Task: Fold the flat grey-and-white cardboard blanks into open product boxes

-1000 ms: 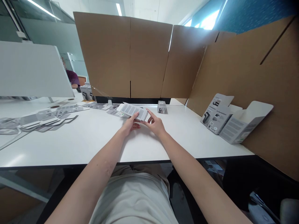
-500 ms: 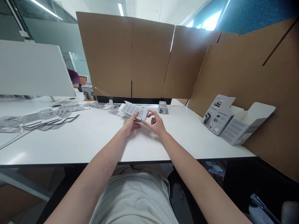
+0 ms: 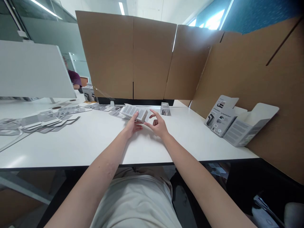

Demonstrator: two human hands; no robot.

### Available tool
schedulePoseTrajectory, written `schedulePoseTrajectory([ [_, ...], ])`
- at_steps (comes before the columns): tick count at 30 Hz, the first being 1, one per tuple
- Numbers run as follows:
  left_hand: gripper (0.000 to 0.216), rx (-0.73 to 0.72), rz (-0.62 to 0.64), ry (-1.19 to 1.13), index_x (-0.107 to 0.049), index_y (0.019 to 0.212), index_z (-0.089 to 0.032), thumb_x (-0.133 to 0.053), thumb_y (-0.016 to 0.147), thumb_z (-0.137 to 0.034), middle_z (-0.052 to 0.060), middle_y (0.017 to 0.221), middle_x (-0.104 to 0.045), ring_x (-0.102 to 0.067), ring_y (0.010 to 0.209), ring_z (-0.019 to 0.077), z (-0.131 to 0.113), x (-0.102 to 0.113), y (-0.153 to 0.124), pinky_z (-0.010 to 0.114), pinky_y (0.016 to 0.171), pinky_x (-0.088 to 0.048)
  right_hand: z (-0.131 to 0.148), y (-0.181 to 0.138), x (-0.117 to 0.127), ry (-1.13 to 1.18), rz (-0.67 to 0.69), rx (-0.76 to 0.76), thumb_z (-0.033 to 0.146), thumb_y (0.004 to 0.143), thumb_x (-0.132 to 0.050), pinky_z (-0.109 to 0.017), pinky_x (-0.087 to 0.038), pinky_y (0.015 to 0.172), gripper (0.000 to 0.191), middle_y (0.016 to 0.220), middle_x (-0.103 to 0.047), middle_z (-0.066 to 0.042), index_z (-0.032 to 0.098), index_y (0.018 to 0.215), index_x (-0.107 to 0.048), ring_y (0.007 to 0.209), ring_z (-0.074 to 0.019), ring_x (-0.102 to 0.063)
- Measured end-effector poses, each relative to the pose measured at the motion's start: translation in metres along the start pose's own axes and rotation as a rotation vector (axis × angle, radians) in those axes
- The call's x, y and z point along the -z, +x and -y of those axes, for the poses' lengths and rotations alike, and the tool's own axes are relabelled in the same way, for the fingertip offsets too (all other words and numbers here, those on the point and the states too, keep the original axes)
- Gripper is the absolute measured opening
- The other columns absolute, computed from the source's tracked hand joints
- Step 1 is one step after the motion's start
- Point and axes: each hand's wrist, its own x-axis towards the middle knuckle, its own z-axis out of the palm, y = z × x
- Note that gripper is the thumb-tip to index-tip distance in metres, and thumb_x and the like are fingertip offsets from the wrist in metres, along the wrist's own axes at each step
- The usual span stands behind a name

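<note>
My left hand (image 3: 133,125) grips a light grey printed carton (image 3: 134,112), its thumb on top and fingers underneath. The carton is tilted above the table, and a flap stands out at its far left end. At the carton's right end, where another flap (image 3: 147,116) sticks out, my right hand (image 3: 158,123) has thumb and index finger spread apart. Whether the right thumb touches the carton's edge, I cannot tell. Flattened printed cartons (image 3: 116,112) lie partly behind the held one. Beyond my right hand stands a small closed box (image 3: 164,109).
Flattened cartons (image 3: 40,122) are piled on the left of the white table (image 3: 78,145). At right, opened cartons (image 3: 220,117) lean near the cardboard wall (image 3: 266,88). More cardboard (image 3: 152,60) stands across the back. A person (image 3: 74,78) sits beyond a white panel (image 3: 33,69).
My right fingers have spread a little from the carton's right end, and its flap shows more openly. The left hand keeps its hold; the carton has turned slightly.
</note>
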Motion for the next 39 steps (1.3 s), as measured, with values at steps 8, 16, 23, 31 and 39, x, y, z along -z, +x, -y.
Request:
schedulePoseTrajectory([
  [8, 0.085, 0.000, 0.022, 0.088, -0.082, 0.139, -0.017, -0.088, 0.090, -0.087, 0.012, 0.105, -0.086, -0.071, 0.065, 0.0202, 0.0009, -0.0015, -0.0011, 0.038, 0.076, -0.064, -0.0063, 0.0015, -0.0011, -0.083, -0.049, 0.013, 0.061, 0.085, -0.103, -0.034, -0.050, 0.066, 0.084, 0.120, -0.074, -0.003, 0.036, 0.159, -0.071, 0.066, -0.0136, -0.050],
  [16, 0.076, 0.013, 0.006, 0.048, -0.083, 0.133, -0.017, -0.082, 0.097, -0.085, 0.013, 0.103, -0.087, -0.073, 0.063, 0.0199, 0.0021, 0.0008, 0.0028, 0.036, 0.075, -0.067, -0.0087, 0.0022, -0.0016, -0.171, -0.050, 0.027, 0.063, 0.088, -0.100, -0.034, -0.049, 0.066, 0.084, 0.113, -0.075, -0.003, 0.036, 0.162, -0.070, 0.068, -0.0160, -0.054],
  [23, 0.075, 0.009, -0.016, 0.026, -0.082, 0.131, -0.016, -0.083, 0.098, -0.083, 0.012, 0.101, -0.087, -0.074, 0.061, 0.0188, 0.0052, 0.0045, 0.0073, 0.033, 0.070, -0.067, -0.0083, 0.0022, -0.0025, -0.262, -0.064, 0.016, 0.063, 0.088, -0.100, -0.035, -0.053, 0.074, 0.083, 0.102, -0.075, 0.000, 0.035, 0.160, -0.073, 0.067, -0.0168, -0.057],
  [31, 0.074, -0.023, -0.037, 0.062, -0.079, 0.140, -0.016, -0.085, 0.100, -0.078, 0.011, 0.099, -0.086, -0.073, 0.059, 0.0182, 0.0037, 0.0005, 0.0021, 0.034, 0.071, -0.068, -0.0084, 0.0016, -0.0017, -0.283, -0.062, 0.029, 0.063, 0.085, -0.103, -0.034, -0.053, 0.074, 0.083, 0.098, -0.073, 0.001, 0.035, 0.158, -0.075, 0.068, -0.0177, -0.058],
  [39, 0.068, -0.032, -0.046, 0.090, -0.079, 0.138, -0.018, -0.087, 0.101, -0.075, 0.012, 0.099, -0.087, -0.074, 0.059, 0.0192, 0.0040, -0.0018, 0.0006, 0.035, 0.071, -0.068, -0.0058, 0.0004, -0.0004, -0.295, -0.045, 0.004, 0.065, 0.086, -0.102, -0.035, -0.053, 0.075, 0.086, 0.097, -0.072, 0.002, 0.034, 0.161, -0.074, 0.067, -0.0177, -0.058],
])
